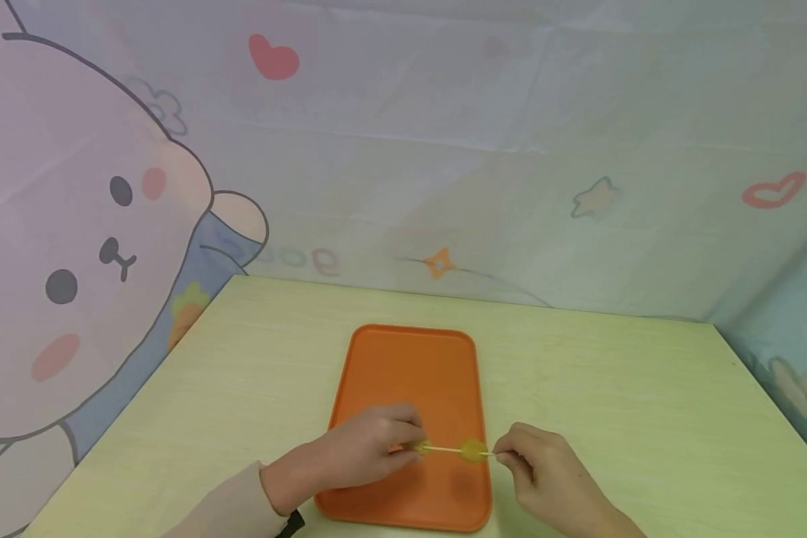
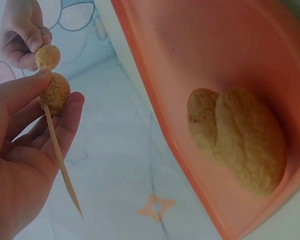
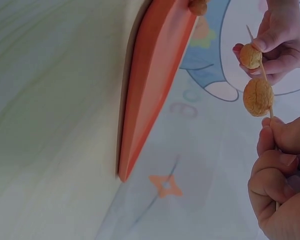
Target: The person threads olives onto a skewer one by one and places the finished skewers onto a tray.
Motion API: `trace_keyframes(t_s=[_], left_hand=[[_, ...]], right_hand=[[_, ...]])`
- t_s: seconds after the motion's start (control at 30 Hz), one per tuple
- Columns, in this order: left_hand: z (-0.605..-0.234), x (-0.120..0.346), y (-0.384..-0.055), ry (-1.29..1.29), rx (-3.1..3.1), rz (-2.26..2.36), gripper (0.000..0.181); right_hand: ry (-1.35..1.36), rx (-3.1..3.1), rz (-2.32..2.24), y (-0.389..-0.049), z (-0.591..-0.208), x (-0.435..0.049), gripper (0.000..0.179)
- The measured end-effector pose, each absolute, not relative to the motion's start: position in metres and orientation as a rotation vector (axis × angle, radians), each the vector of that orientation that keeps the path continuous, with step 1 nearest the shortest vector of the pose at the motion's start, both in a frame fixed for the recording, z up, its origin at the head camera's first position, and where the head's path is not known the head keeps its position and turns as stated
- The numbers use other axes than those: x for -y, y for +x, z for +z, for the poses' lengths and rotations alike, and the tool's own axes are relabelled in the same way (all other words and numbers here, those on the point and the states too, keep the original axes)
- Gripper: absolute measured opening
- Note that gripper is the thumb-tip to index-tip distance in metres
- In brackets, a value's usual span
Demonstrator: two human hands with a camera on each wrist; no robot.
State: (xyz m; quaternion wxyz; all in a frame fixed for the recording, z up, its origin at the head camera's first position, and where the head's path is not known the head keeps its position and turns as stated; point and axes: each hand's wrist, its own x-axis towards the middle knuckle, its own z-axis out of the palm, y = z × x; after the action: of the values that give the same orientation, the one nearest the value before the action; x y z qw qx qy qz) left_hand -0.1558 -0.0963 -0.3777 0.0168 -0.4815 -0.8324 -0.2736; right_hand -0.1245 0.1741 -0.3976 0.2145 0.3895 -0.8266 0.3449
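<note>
My right hand [image 1: 545,467] pinches one end of a thin wooden skewer [image 1: 444,449] at the right edge of the orange tray [image 1: 410,359]. One wrinkled golden fried ball [image 3: 258,97] is threaded on the skewer just beyond the right fingertips. A second fried ball [image 2: 57,95] sits further along, pinched between the thumb and fingers of my left hand [image 1: 366,448] over the tray. Past it, the skewer's bare pointed end sticks out in the left wrist view. From the head, the left hand mostly hides this ball and the tip.
More wrinkled fried balls [image 2: 250,140] lie in the tray in the left wrist view, hidden behind the left hand from the head. The tray lies on a pale wooden table [image 1: 612,388]. A printed cloth [image 1: 410,149] hangs behind the table.
</note>
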Motion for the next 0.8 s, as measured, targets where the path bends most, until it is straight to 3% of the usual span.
trace_keyframes(t_s=[0.8], left_hand=[[-0.3809,0.0869,-0.1556,-1.522,2.575,-0.827,0.014]], right_hand=[[1.063,2.322,0.971,-0.1228,-0.4,-0.1657,0.027]])
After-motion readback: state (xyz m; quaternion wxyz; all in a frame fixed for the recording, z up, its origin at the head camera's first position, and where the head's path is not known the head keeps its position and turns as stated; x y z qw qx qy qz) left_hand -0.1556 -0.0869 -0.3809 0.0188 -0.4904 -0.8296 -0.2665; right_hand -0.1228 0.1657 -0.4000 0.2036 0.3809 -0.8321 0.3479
